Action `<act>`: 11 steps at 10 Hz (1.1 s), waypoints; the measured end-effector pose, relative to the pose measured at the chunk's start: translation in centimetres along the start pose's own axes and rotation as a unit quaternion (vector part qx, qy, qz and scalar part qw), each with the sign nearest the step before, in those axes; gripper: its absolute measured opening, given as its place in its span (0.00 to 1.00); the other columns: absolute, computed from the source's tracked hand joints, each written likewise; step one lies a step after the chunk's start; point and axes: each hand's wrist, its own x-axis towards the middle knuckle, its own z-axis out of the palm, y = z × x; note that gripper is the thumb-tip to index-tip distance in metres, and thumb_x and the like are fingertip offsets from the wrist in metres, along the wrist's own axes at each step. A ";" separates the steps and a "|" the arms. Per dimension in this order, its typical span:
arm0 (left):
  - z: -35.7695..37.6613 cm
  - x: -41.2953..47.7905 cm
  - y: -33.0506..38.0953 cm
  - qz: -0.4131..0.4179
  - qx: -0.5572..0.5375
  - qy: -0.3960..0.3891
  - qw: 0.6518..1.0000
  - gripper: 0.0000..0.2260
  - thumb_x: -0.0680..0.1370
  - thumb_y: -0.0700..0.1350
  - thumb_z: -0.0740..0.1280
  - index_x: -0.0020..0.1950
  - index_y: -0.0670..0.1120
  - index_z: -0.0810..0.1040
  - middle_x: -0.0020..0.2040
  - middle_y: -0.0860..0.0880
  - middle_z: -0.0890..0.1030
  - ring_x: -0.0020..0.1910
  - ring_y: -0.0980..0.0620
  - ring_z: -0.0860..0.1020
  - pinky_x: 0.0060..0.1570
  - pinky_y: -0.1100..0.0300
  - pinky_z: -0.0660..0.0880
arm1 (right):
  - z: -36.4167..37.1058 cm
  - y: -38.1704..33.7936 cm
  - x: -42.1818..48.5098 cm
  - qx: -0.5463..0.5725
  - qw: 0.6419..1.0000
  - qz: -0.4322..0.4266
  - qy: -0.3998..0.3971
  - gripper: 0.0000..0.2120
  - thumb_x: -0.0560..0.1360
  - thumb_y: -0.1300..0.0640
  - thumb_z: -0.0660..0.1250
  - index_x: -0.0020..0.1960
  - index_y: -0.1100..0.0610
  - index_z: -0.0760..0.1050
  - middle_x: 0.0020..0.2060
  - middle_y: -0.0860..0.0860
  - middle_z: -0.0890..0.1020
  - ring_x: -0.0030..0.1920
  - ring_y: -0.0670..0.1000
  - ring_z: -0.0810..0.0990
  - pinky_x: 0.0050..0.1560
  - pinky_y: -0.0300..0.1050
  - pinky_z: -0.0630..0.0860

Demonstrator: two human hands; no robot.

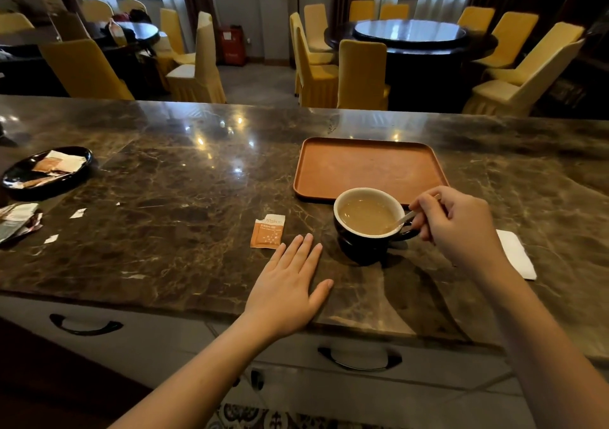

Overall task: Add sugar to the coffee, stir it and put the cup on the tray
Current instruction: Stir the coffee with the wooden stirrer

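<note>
A dark cup with a white inside holds milky coffee and stands on the marble counter, just in front of the brown tray. My right hand pinches a spoon whose tip dips into the coffee at the cup's right side. My left hand lies flat on the counter to the left of the cup, fingers apart, holding nothing. A torn orange sugar packet lies just beyond my left fingertips.
A black dish with sugar packets sits at the far left, with torn wrappers and paper scraps near it. A white napkin lies right of my right hand. Yellow chairs and round tables stand beyond the counter.
</note>
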 end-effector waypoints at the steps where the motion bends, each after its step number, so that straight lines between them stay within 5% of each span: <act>1: 0.0 0.0 0.0 0.000 0.000 -0.001 1.000 0.28 0.78 0.61 0.44 0.74 0.51 0.43 0.77 0.52 0.43 0.74 0.56 0.38 0.73 0.57 0.37 | 0.5 0.2 0.2 -0.019 1.000 -0.006 0.023 0.09 0.77 0.60 0.58 0.44 0.59 0.77 0.33 0.54 0.80 0.32 0.50 0.79 0.33 0.38 0.74; 4: -0.1 0.0 0.1 -0.002 -0.003 -0.005 1.000 0.28 0.78 0.61 0.44 0.74 0.51 0.43 0.77 0.51 0.43 0.75 0.56 0.39 0.74 0.56 0.38 | 2.7 0.2 -0.5 0.015 0.999 -0.035 0.026 0.08 0.77 0.58 0.59 0.45 0.56 0.76 0.33 0.50 0.80 0.33 0.49 0.79 0.36 0.39 0.77; 7: 0.1 0.0 0.0 0.001 -0.001 -0.006 1.000 0.28 0.78 0.61 0.44 0.75 0.51 0.44 0.77 0.51 0.43 0.75 0.55 0.39 0.74 0.55 0.38 | 1.2 0.4 -0.9 0.007 0.999 -0.042 0.006 0.09 0.77 0.59 0.59 0.43 0.55 0.76 0.31 0.49 0.80 0.32 0.45 0.78 0.29 0.29 0.74; 9: -0.1 0.1 0.0 0.003 0.001 -0.008 1.000 0.28 0.78 0.61 0.44 0.75 0.51 0.43 0.77 0.51 0.43 0.75 0.55 0.39 0.73 0.56 0.37 | 0.5 0.4 -0.8 -0.020 0.994 -0.087 0.068 0.09 0.78 0.59 0.58 0.45 0.57 0.76 0.33 0.53 0.80 0.33 0.50 0.79 0.35 0.41 0.76; 11: -0.1 0.1 0.0 0.001 0.003 -0.011 1.000 0.28 0.78 0.61 0.44 0.74 0.51 0.43 0.77 0.51 0.42 0.75 0.56 0.39 0.73 0.56 0.37 | 0.0 0.6 -0.4 -0.045 0.985 -0.139 0.091 0.09 0.78 0.58 0.58 0.46 0.59 0.77 0.33 0.53 0.80 0.32 0.50 0.78 0.34 0.44 0.77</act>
